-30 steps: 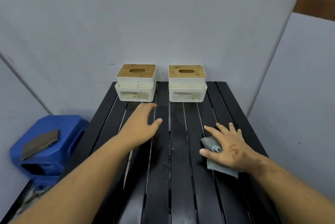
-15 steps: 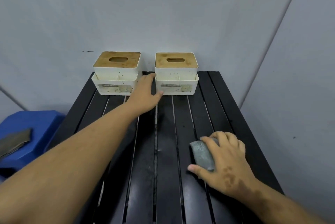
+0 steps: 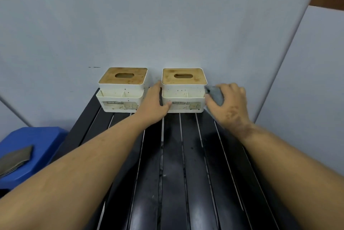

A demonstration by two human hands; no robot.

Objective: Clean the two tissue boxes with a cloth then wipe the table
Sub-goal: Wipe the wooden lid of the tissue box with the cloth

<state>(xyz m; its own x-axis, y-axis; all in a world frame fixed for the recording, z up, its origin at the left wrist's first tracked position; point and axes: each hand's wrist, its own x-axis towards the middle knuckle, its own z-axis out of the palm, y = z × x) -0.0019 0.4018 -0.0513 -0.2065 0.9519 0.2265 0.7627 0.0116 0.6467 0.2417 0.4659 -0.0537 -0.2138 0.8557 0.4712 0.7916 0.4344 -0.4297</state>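
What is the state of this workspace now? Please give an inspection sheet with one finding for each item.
Surface: black slatted table, with dull smears and specks on the slats.
Job's things: left tissue box and right tissue box stand side by side at the wall, both spotted; grey cloth is at the right box's right side.
Clutter: nothing seen on the table.
Grips: left hand is on the right box's left side, thumb on its front; right hand holds the cloth.
Cables: nothing seen.
Surroundings: pale wall; blue stool at the left with a flat dark object on it.
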